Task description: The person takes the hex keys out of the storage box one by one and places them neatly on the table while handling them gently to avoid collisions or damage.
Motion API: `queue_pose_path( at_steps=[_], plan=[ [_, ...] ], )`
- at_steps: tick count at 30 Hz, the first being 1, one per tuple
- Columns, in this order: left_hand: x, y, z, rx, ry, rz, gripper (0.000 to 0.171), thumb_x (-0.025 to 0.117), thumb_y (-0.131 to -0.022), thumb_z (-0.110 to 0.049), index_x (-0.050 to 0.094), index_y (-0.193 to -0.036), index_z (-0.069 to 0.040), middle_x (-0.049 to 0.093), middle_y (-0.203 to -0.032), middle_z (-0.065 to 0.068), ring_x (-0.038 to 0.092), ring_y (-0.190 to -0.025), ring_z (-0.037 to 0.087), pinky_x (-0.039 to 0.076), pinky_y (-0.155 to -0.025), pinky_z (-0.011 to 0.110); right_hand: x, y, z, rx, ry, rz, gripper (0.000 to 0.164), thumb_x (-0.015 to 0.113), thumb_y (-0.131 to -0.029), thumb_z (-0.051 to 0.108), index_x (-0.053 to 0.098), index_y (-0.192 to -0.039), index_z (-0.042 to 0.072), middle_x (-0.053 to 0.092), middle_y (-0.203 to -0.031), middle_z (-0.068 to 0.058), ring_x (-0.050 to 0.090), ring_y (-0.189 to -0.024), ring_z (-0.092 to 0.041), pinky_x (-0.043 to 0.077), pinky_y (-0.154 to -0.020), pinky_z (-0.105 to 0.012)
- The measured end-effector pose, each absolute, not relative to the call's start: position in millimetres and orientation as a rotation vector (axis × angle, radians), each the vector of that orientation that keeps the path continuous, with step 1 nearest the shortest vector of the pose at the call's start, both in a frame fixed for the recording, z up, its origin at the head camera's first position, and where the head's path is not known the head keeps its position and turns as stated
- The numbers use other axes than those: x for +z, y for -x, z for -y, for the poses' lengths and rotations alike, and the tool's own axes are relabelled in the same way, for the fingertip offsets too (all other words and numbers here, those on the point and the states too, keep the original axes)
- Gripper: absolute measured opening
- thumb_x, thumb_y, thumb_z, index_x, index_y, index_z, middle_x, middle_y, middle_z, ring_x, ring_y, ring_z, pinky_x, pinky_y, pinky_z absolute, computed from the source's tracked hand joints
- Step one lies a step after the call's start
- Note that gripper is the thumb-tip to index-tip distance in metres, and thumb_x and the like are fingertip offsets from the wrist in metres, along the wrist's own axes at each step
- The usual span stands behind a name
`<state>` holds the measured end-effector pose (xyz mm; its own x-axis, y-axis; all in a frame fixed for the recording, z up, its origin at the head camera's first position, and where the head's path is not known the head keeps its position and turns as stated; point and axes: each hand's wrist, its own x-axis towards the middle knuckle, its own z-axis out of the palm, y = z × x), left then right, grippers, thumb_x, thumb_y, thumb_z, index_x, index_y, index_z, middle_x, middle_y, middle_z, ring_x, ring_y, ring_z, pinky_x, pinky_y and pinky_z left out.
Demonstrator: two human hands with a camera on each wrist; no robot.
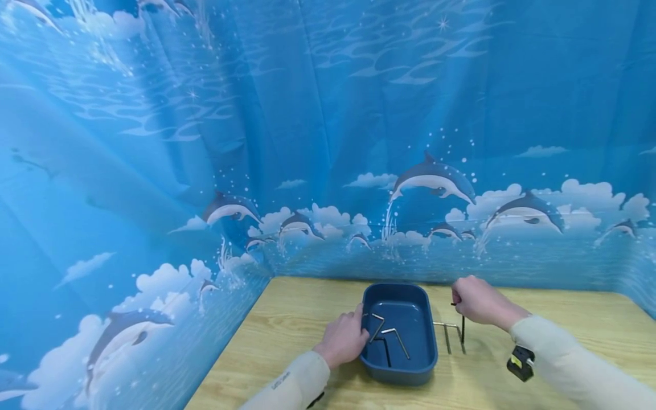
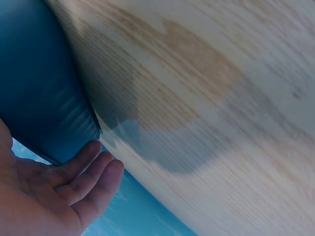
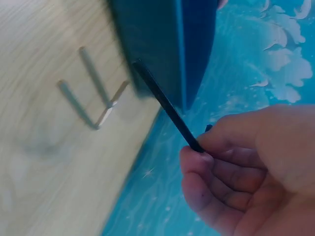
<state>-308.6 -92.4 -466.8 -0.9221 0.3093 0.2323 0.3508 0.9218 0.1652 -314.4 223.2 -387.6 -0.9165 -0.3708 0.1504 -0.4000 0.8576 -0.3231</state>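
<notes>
My left hand (image 1: 344, 336) rests at the left rim of a dark blue rectangular bin (image 1: 397, 376), its fingers loosely bent beside the outer wall in the left wrist view. In the bin lie two silver hex keys, one (image 1: 403, 345) near the middle, and a black hex key (image 1: 386, 354). Right of the bin, my right hand (image 1: 479, 299) pinches another black hex key (image 3: 167, 108) between thumb and fingers; its long arm points down in the head view. Below that hand, two silver L-shaped hex keys (image 1: 448, 340) lie side by side on the table.
The bin stands on a light wood-grain table (image 1: 287, 302). A blue dolphin-print curtain (image 1: 328, 171) rises along the table's back and left edges. A small black device (image 1: 520, 364) is on the right sleeve.
</notes>
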Motion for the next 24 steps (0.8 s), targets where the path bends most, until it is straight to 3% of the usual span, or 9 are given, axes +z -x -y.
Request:
queue_pose_path(
  at_steps=[4, 13, 24],
  plan=[
    [-467, 308, 93, -0.305, 0.502, 2.875, 0.058, 0.060, -0.093, -0.024, 0.047, -0.146, -0.004, 0.072, -0.109, 0.013, 0.069, -0.097, 0.028, 0.057, -0.076, 0.044, -395, 315, -231, 0.537, -0.603, 2.991, 0.041, 0.055, -0.081, -0.009, 0.039, -0.057, 0.019, 0.024, -0.052, 0.008, 0.018, -0.052, -0.009, 0.022, -0.051, -0.026],
    [-466, 308, 92, -0.312, 0.486, 2.897, 0.058, 0.060, -0.094, -0.024, 0.046, -0.147, -0.004, 0.071, -0.113, 0.013, 0.069, -0.100, 0.027, 0.057, -0.079, 0.045, -413, 317, -243, 0.557, -0.655, 2.979, 0.045, 0.049, -0.075, -0.013, 0.031, -0.053, 0.022, 0.015, -0.050, 0.012, 0.012, -0.050, -0.007, 0.017, -0.049, -0.022],
    [-466, 308, 92, -0.318, 0.486, 2.911, 0.058, 0.060, -0.095, -0.026, 0.045, -0.148, -0.006, 0.071, -0.116, 0.012, 0.068, -0.103, 0.026, 0.057, -0.081, 0.046, -435, 328, -249, 0.539, -0.619, 3.041, 0.047, 0.047, -0.072, -0.017, 0.030, -0.052, 0.022, 0.015, -0.052, 0.010, 0.012, -0.053, -0.010, 0.017, -0.050, -0.027]
  ],
)
